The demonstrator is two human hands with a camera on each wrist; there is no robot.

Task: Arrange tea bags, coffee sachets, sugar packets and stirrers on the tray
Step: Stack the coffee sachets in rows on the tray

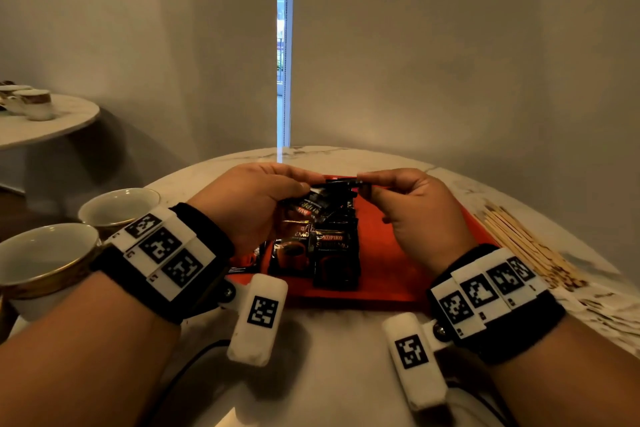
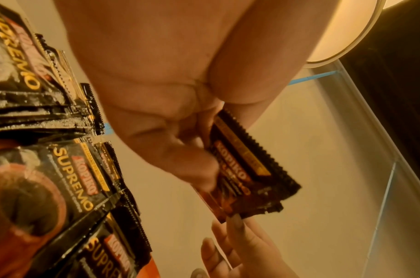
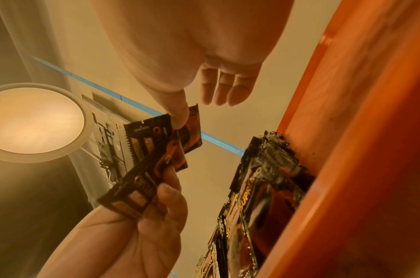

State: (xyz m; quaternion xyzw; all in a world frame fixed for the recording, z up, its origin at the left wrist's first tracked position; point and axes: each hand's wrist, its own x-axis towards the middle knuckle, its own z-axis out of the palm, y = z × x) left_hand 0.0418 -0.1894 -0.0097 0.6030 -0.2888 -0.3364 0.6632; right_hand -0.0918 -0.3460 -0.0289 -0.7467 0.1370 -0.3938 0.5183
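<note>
Above the red tray (image 1: 398,253) my left hand (image 1: 304,184) grips a small fan of black coffee sachets (image 1: 332,186). My right hand (image 1: 365,184) pinches the far end of one of them between thumb and forefinger. The left wrist view shows the gripped sachets (image 2: 247,175) under my left hand (image 2: 197,150), with right fingertips (image 2: 235,223) at their corner. In the right wrist view my right hand (image 3: 180,116) pinches one sachet (image 3: 191,131). Several more sachets (image 1: 334,253) lie overlapping on the tray. Wooden stirrers (image 1: 526,246) lie on the table right of the tray.
Two white gold-rimmed cups (image 1: 117,208) (image 1: 45,253) stand at the left edge of the round marble table (image 1: 329,357), close to my left wrist. A second table with cups (image 1: 34,104) stands at the far left. A dark cable (image 1: 194,357) runs across the near table.
</note>
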